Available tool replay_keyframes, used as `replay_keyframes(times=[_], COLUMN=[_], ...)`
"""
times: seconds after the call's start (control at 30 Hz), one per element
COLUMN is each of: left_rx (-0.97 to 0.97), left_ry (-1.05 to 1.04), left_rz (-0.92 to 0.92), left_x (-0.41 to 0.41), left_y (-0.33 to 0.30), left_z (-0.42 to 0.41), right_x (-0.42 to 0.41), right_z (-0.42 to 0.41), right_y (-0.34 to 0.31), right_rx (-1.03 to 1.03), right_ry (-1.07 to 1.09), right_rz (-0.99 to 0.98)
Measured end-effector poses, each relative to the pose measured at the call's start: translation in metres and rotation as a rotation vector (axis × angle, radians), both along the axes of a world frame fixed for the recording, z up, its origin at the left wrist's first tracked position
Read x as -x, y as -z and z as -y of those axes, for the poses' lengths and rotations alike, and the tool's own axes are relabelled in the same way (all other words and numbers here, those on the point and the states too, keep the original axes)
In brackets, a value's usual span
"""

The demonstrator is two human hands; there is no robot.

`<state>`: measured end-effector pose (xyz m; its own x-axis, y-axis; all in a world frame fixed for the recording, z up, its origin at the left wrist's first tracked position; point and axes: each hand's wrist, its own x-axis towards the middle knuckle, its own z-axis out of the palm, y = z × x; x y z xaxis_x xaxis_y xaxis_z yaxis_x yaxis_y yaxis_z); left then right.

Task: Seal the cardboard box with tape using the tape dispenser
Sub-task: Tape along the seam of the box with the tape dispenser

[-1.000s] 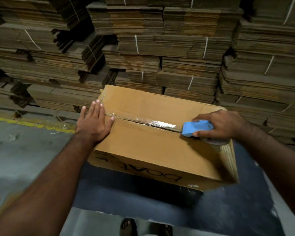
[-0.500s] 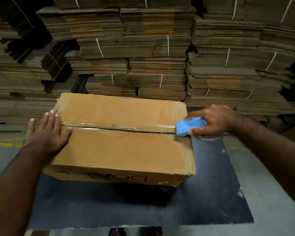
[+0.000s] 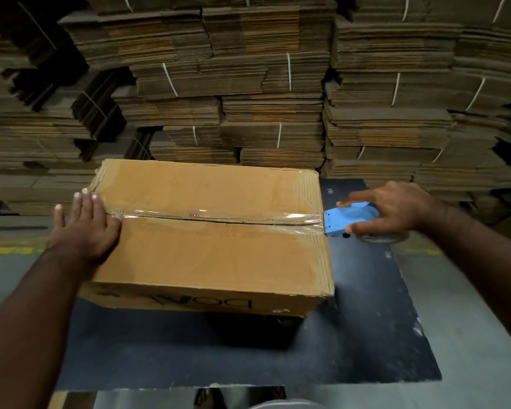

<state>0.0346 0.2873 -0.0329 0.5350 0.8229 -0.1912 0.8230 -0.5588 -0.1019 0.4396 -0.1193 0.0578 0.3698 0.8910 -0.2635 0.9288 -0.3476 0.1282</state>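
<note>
Pinning the cardboard box [image 3: 207, 252] flat-palmed with the left hand [image 3: 84, 224], right hand [image 3: 393, 209] grips the tape dispenser [image 3: 347, 216] past the edge, tensioning tape [image 3: 219, 216].

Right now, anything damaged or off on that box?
Yes: the cardboard box has worn, ragged corners at its left and right far edges, with old tape residue. The new tape runs straight along the seam.

A tan cardboard box [image 3: 207, 252] with dark printed lettering was seen on a dark blue table [image 3: 366, 335]; the plastic tape dispenser [image 3: 348, 218] was bright blue, the tape strip [image 3: 248, 217] clear and glossy.
</note>
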Motion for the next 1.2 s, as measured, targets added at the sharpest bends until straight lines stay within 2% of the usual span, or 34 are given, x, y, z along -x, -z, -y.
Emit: replay_keyframes(times=[0.1, 0.23, 0.33, 0.5, 0.83, 1.07, 1.2], left_rx=[0.012, 0.154, 0.204, 0.224, 0.212, 0.23, 0.246], left_ry=[0.028, 0.262, 0.447, 0.596, 0.609, 0.529, 0.631], left_rz=[0.055, 0.148, 0.149, 0.118, 0.096, 0.167, 0.133], left_x=[-0.026, -0.074, -0.106, -0.148, -0.125, -0.159, -0.142], left_y=[-0.003, -0.005, -0.005, -0.002, -0.003, -0.005, -0.001], left_z=[0.039, 0.106, 0.161, 0.213, 0.186, 0.205, 0.226], right_x=[0.0, 0.005, 0.008, 0.005, 0.028, 0.035, 0.034], right_z=[0.001, 0.0, 0.002, 0.006, -0.013, -0.011, -0.01], right_y=[0.001, 0.002, 0.004, 0.012, 0.037, 0.036, 0.039], right_rx=[0.001, 0.004, -0.017, -0.033, -0.141, -0.153, -0.14], right_ry=[0.017, 0.047, 0.059, 0.094, 0.122, 0.179, 0.178], right_rz=[-0.002, -0.021, -0.029, -0.061, -0.071, -0.119, -0.137])
